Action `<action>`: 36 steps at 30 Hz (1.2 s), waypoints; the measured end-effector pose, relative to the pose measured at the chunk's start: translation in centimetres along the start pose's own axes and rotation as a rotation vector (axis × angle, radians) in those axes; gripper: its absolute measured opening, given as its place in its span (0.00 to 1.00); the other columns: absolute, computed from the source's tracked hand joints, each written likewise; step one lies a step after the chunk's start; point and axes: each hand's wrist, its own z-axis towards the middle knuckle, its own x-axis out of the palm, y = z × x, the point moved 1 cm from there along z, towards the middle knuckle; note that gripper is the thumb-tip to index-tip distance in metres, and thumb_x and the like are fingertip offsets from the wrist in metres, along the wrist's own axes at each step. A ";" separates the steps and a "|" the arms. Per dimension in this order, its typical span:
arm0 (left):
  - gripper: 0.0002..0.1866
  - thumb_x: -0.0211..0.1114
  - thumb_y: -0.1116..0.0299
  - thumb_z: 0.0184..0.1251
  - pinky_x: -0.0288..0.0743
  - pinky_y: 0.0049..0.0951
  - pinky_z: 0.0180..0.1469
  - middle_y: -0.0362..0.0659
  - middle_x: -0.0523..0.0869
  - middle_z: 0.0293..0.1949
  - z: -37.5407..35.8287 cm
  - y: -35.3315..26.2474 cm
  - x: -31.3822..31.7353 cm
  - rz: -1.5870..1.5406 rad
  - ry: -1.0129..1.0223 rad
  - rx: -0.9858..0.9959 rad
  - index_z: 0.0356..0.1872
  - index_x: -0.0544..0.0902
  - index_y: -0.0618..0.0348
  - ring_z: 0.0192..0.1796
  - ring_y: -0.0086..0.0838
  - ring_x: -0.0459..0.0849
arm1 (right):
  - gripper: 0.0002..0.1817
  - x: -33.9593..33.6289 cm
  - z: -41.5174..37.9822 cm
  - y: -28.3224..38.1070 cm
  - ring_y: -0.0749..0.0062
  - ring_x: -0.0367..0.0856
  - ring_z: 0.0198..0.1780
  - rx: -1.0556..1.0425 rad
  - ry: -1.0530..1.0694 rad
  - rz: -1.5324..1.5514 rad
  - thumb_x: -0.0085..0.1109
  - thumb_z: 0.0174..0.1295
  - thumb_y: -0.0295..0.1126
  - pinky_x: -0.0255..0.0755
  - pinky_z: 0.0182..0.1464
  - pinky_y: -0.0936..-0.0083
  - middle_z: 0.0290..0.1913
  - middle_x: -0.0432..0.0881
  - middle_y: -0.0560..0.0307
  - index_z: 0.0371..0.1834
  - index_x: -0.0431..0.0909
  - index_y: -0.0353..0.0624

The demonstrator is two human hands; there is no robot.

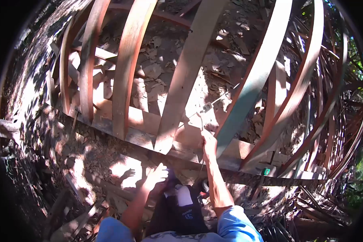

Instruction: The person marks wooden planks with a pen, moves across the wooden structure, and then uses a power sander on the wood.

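Note:
My right hand reaches forward and is closed around the near end of a slim, pale metal tool. A thin rod extends from the tool toward the upper right; glare hides its exact kind. It lies between two curved wooden ribs, above the long bottom timber. My left hand hovers near my knee, fingers stretched out and apart, with nothing visible in it. Its shadow falls on the ground to the left.
Several more ribs rise from the timber, including a sunlit one right of my hand. A small green object sits on the timber's right part. Wood chips and dry leaves cover the ground; loose wood scraps lie at lower left.

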 end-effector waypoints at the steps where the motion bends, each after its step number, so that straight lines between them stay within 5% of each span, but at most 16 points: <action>1: 0.28 0.49 0.47 0.82 0.84 0.36 0.50 0.48 0.87 0.52 2.7 -3.3 4.0 0.141 0.099 -0.080 0.65 0.76 0.62 0.50 0.35 0.88 | 0.18 -0.6 -4.2 1.5 0.85 0.68 0.24 0.010 0.093 0.017 0.62 0.70 0.36 0.65 0.27 0.83 0.25 0.72 0.70 0.57 0.84 0.37; 2: 0.32 0.47 0.43 0.82 0.84 0.39 0.51 0.52 0.85 0.56 5.4 -4.9 6.3 0.167 0.208 -0.020 0.67 0.74 0.63 0.55 0.41 0.87 | 0.17 -1.6 -6.4 1.5 0.85 0.69 0.25 -0.013 0.134 -0.085 0.61 0.70 0.33 0.68 0.30 0.82 0.28 0.75 0.70 0.58 0.83 0.36; 4: 0.34 0.48 0.41 0.81 0.84 0.41 0.50 0.56 0.83 0.59 8.1 -11.5 16.8 0.163 0.167 -0.227 0.68 0.73 0.64 0.58 0.46 0.85 | 0.16 -2.9 -10.8 2.1 0.85 0.73 0.28 0.054 0.274 -0.178 0.60 0.71 0.30 0.69 0.32 0.83 0.30 0.80 0.67 0.59 0.83 0.36; 6: 0.44 0.48 0.30 0.73 0.82 0.39 0.52 0.54 0.85 0.48 12.3 -13.5 21.2 0.124 0.144 -0.215 0.63 0.73 0.69 0.50 0.40 0.86 | 0.17 -4.3 -14.3 3.2 0.83 0.78 0.34 0.180 0.466 -0.339 0.59 0.72 0.30 0.75 0.38 0.83 0.35 0.85 0.64 0.61 0.82 0.38; 9: 0.43 0.56 0.24 0.64 0.64 0.20 0.19 0.33 0.70 0.22 21.6 -13.2 21.4 0.012 0.010 -0.153 0.45 0.78 0.64 0.18 0.18 0.68 | 0.17 -8.1 -15.6 -0.4 0.80 0.82 0.46 0.216 0.704 -0.312 0.61 0.72 0.29 0.77 0.52 0.79 0.47 0.88 0.61 0.62 0.82 0.39; 10: 0.42 0.56 0.24 0.63 0.61 0.20 0.17 0.32 0.69 0.21 22.4 -13.0 21.7 0.101 -0.025 -0.159 0.43 0.78 0.63 0.17 0.17 0.66 | 0.17 -10.0 -14.7 -0.7 0.80 0.82 0.47 0.190 0.797 -0.329 0.61 0.72 0.30 0.77 0.52 0.79 0.47 0.88 0.60 0.62 0.82 0.39; 12: 0.41 0.57 0.23 0.63 0.54 0.18 0.14 0.30 0.67 0.19 22.0 -13.3 23.2 0.286 -0.101 -0.161 0.40 0.78 0.61 0.14 0.16 0.62 | 0.17 -14.0 -10.9 3.2 0.78 0.83 0.46 0.320 0.546 -0.464 0.60 0.73 0.34 0.78 0.52 0.77 0.46 0.88 0.57 0.61 0.82 0.38; 14: 0.40 0.57 0.23 0.63 0.54 0.19 0.16 0.27 0.62 0.19 22.1 -13.3 24.9 0.353 -0.092 -0.172 0.40 0.80 0.59 0.16 0.14 0.62 | 0.20 -19.4 -4.2 3.2 0.75 0.84 0.45 0.288 -0.038 -0.004 0.58 0.74 0.41 0.80 0.51 0.74 0.43 0.87 0.55 0.59 0.79 0.36; 16: 0.42 0.49 0.21 0.65 0.51 0.20 0.17 0.27 0.59 0.19 23.5 -12.9 25.5 0.408 -0.050 -0.231 0.40 0.80 0.58 0.16 0.14 0.58 | 0.23 -23.4 2.7 2.3 0.73 0.84 0.42 0.145 -0.296 0.040 0.56 0.75 0.46 0.81 0.49 0.73 0.42 0.85 0.56 0.58 0.78 0.35; 20: 0.43 0.28 0.23 0.72 0.46 0.21 0.21 0.27 0.56 0.19 25.9 -13.0 28.5 0.706 0.120 -0.235 0.35 0.77 0.54 0.19 0.16 0.53 | 0.32 -23.4 19.2 -4.6 0.73 0.85 0.40 0.457 -0.116 0.151 0.59 0.71 0.55 0.79 0.44 0.78 0.42 0.86 0.55 0.62 0.77 0.35; 22: 0.40 0.26 0.24 0.74 0.47 0.23 0.24 0.28 0.56 0.20 26.7 -12.8 30.0 0.830 0.151 -0.159 0.30 0.70 0.52 0.21 0.17 0.53 | 0.35 -20.5 22.0 -4.7 0.69 0.83 0.50 0.360 0.262 0.289 0.58 0.70 0.59 0.76 0.54 0.72 0.53 0.84 0.53 0.65 0.76 0.38; 24: 0.39 0.24 0.24 0.73 0.48 0.24 0.26 0.30 0.57 0.20 27.5 -12.7 31.0 0.836 0.184 -0.227 0.27 0.64 0.50 0.22 0.17 0.54 | 0.36 -17.0 24.4 -6.2 0.68 0.83 0.51 0.326 0.407 0.406 0.58 0.69 0.59 0.75 0.55 0.72 0.54 0.83 0.53 0.66 0.75 0.38; 25: 0.49 0.25 0.16 0.64 0.46 0.21 0.21 0.28 0.57 0.19 29.0 -11.6 29.8 0.839 0.197 -0.221 0.37 0.76 0.56 0.19 0.16 0.53 | 0.36 -15.2 25.5 -7.3 0.68 0.82 0.52 0.337 0.407 0.452 0.58 0.69 0.60 0.75 0.56 0.71 0.55 0.83 0.53 0.66 0.75 0.39; 26: 0.52 0.24 0.14 0.60 0.49 0.21 0.21 0.30 0.59 0.18 29.3 -12.1 30.6 0.866 0.226 -0.316 0.40 0.77 0.56 0.19 0.17 0.58 | 0.36 -14.0 26.4 -8.1 0.68 0.82 0.53 0.368 0.368 0.481 0.58 0.69 0.60 0.75 0.56 0.71 0.55 0.82 0.53 0.66 0.75 0.39; 28: 0.43 0.27 0.22 0.71 0.53 0.24 0.24 0.32 0.66 0.18 30.7 -11.6 29.9 0.680 0.073 -0.416 0.29 0.73 0.54 0.20 0.20 0.61 | 0.36 -12.9 27.9 -9.8 0.68 0.81 0.54 0.428 0.282 0.529 0.58 0.69 0.60 0.74 0.57 0.71 0.57 0.82 0.53 0.66 0.75 0.39; 36: 0.41 0.31 0.25 0.73 0.59 0.26 0.26 0.35 0.71 0.20 30.8 -10.4 31.3 0.802 -0.091 -0.253 0.31 0.75 0.55 0.22 0.23 0.68 | 0.38 -13.6 32.6 -9.6 0.67 0.77 0.59 0.477 0.193 0.581 0.58 0.68 0.62 0.71 0.62 0.69 0.62 0.79 0.52 0.67 0.74 0.40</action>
